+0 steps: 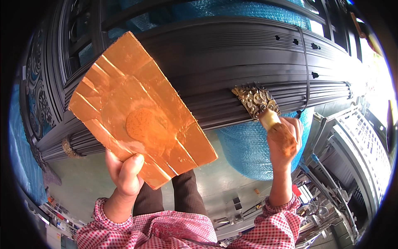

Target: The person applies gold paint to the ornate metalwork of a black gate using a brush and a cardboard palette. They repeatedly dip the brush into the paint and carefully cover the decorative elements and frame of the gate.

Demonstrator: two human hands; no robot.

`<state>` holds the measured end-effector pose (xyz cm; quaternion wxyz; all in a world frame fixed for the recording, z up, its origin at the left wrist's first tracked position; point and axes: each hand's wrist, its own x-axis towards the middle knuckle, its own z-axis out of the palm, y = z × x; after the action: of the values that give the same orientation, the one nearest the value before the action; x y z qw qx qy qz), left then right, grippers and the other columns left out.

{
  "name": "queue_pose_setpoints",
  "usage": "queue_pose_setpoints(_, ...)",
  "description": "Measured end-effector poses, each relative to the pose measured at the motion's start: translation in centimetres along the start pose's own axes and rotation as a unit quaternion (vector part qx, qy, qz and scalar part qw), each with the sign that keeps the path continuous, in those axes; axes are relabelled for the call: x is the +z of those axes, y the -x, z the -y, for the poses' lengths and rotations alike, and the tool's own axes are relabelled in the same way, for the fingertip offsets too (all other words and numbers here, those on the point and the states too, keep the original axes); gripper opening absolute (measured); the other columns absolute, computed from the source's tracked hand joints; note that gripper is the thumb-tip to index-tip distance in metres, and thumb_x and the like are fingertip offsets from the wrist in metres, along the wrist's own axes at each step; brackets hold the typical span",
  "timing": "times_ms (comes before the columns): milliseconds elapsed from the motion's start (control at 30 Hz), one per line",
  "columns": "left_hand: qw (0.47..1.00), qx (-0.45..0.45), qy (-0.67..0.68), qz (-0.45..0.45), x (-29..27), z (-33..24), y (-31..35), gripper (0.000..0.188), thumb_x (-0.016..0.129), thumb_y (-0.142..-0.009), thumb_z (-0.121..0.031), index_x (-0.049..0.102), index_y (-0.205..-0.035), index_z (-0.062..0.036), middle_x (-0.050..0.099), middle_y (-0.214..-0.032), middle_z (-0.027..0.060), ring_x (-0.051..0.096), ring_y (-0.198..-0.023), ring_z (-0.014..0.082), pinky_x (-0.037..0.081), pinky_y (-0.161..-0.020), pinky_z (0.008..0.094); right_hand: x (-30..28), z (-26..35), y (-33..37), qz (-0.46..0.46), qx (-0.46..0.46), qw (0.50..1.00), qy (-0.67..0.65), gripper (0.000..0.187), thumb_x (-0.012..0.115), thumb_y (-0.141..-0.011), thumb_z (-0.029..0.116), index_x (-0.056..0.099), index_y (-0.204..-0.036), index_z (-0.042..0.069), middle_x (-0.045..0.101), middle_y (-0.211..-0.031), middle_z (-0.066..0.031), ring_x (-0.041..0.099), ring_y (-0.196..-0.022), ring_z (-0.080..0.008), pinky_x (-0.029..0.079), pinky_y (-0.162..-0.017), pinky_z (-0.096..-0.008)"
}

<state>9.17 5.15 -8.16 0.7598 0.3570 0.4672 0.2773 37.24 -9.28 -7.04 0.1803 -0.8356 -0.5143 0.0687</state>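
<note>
My left hand (126, 172) grips the lower edge of a creased cardboard sheet (166, 120), its thumb on the front face. Shiny copper-gold colour coats the sheet, with a rounder, duller orange patch near its middle. My right hand (290, 143) is closed on a brush with a pale part (269, 119) and fluffy copper-stained bristles (282, 139). The bristles lie across the front of that hand and hide some fingers. Beside the brush, a gold-toned carved ornament (256, 99) wraps the moulded edge of a long black panel (232, 58). Whether the brush touches the ornament I cannot tell.
Another gold ornament (70, 148) sits farther left on the black moulding. Blue bubble wrap (244, 153) hangs below the panel. A dark strap (307, 66) crosses the panel at right. White slatted racks (365, 145) stand to the right, with clutter (319, 207) below them.
</note>
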Motion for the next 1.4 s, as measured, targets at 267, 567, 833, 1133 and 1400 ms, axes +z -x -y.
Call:
queue_pose_setpoints(267, 1.000, -0.009, -0.009, 0.000, 0.3, -0.3, 0.1, 0.064, 0.047, -0.071, -0.006, 0.024, -0.130, 0.0035, 0.040, -0.122, 0.0161, 0.043, -0.108, 0.0205, 0.037, -0.093, 0.0346, 0.9, -0.7, 2.0, -0.026, -0.007, 0.999, 0.037, 0.035, 0.071, -0.058, 0.011, 0.058, -0.089, 0.005, 0.057, -0.083, -0.0077, 0.053, -0.078, -0.0256, 0.039, -0.074, -0.0371)
queue_pose_setpoints(567, 1.000, -0.008, -0.027, -0.003, 0.2, 0.4, 0.2, 0.064, 0.046, -0.071, -0.006, 0.023, -0.130, 0.0044, 0.039, -0.123, 0.0160, 0.043, -0.109, 0.0203, 0.035, -0.094, 0.0338, 0.8, -1.4, 1.8, -0.036, 0.019, 0.998, 0.051, 0.036, 0.071, -0.056, 0.017, 0.060, -0.088, 0.006, 0.059, -0.082, -0.0068, 0.054, -0.077, -0.0229, 0.037, -0.073, -0.0347)
queue_pose_setpoints(833, 0.999, 0.007, -0.028, 0.016, 0.2, 0.6, 0.3, 0.064, 0.045, -0.071, -0.005, 0.022, -0.130, 0.0051, 0.039, -0.123, 0.0158, 0.042, -0.109, 0.0200, 0.035, -0.094, 0.0336, 0.2, -1.3, -1.5, -0.028, -0.024, 0.996, 0.078, 0.029, 0.066, -0.056, 0.005, 0.058, -0.084, 0.005, 0.057, -0.080, -0.0084, 0.053, -0.073, -0.0258, 0.037, -0.069, -0.0346)
queue_pose_setpoints(1133, 1.000, -0.003, 0.004, 0.013, -0.1, 0.8, 0.4, 0.066, 0.044, -0.070, -0.003, 0.021, -0.131, 0.0049, 0.038, -0.123, 0.0164, 0.042, -0.109, 0.0201, 0.035, -0.094, 0.0342, -0.1, 0.1, -7.5, 0.133, 0.003, 0.989, 0.060, 0.018, 0.065, -0.064, 0.012, 0.058, -0.078, 0.003, 0.058, -0.081, -0.0062, 0.055, -0.083, -0.0229, 0.038, -0.078, -0.0336)
queue_pose_setpoints(1400, 1.000, -0.007, 0.015, 0.002, -0.1, 0.7, 0.5, 0.066, 0.044, -0.069, -0.002, 0.020, -0.131, 0.0056, 0.038, -0.122, 0.0163, 0.042, -0.107, 0.0199, 0.035, -0.094, 0.0346, 0.0, 0.2, -9.4, 0.142, 0.022, 0.990, -0.009, 0.015, 0.063, -0.063, 0.009, 0.059, -0.076, 0.002, 0.055, -0.071, -0.0061, 0.053, -0.074, -0.0217, 0.037, -0.075, -0.0329)
